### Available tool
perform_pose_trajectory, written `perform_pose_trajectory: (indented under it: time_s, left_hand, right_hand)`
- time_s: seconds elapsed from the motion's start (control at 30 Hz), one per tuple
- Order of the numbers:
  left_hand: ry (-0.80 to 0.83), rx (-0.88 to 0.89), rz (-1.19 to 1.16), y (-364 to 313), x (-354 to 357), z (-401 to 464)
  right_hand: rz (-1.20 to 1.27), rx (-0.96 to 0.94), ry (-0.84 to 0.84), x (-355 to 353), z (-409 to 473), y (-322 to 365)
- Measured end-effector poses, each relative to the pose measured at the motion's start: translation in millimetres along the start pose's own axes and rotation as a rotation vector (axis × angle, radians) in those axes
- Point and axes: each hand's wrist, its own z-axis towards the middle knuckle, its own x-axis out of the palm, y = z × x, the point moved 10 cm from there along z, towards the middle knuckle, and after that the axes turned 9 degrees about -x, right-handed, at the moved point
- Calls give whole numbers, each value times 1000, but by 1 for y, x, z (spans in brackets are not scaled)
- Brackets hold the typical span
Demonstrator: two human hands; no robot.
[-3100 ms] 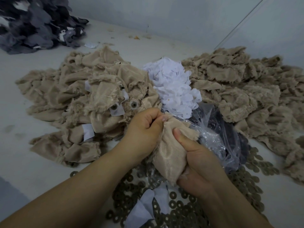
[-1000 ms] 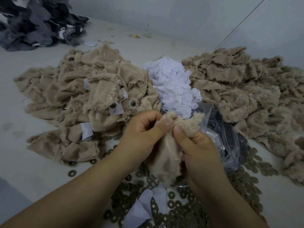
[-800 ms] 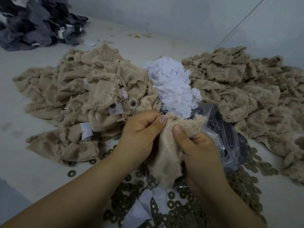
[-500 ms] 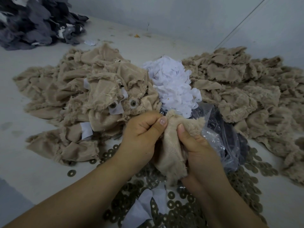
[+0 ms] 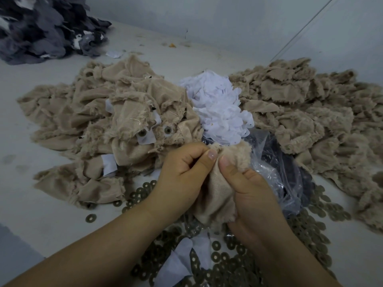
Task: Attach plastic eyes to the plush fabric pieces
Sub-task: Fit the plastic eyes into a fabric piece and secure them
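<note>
- The left hand (image 5: 182, 172) and right hand (image 5: 250, 189) both pinch one tan plush piece (image 5: 215, 191) at the centre of the view, thumbs curled onto its top edge and nearly touching. Judging by this grip, the person is working an eye post through the fabric, though no eye shows between the thumbs.
- The piece hangs below the hands, smooth backing facing the camera, fuzzy pile folded over at 1 o'clock.
- Supplies lie within reach: metal washers (image 5: 226, 264) scattered on the tabletop (image 5: 37, 210) at 6 o'clock, a clear plastic bag (image 5: 277, 175) at 3 o'clock, white paper cutouts (image 5: 219, 104) at 12 o'clock.
- A tan pile with fitted eyes (image 5: 167, 130) lies at 10 o'clock; another tan pile (image 5: 310, 112) lies at 2 o'clock, probably unworked.
- Compared with half a second ago, the thumbs have closed together and the fuzzy edge has rolled further over the right thumb; the piles are unchanged.
</note>
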Motion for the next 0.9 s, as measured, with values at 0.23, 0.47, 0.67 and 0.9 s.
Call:
perform_pose_trajectory:
  time_s: [0.23, 0.47, 0.67, 0.9]
  left_hand:
    - [27, -199, -281, 19, 4, 1]
    - [8, -214, -296, 22, 2, 1]
    - [-10, -198, -268, 23, -3, 3]
    - [31, -229, -305, 27, 2, 3]
  right_hand:
    - [75, 43, -1, -1, 4, -8]
    - [45, 79, 68, -1, 5, -9]
    - [4, 28, 54, -3, 5, -4]
    - [-65, 67, 68, -5, 4, -6]
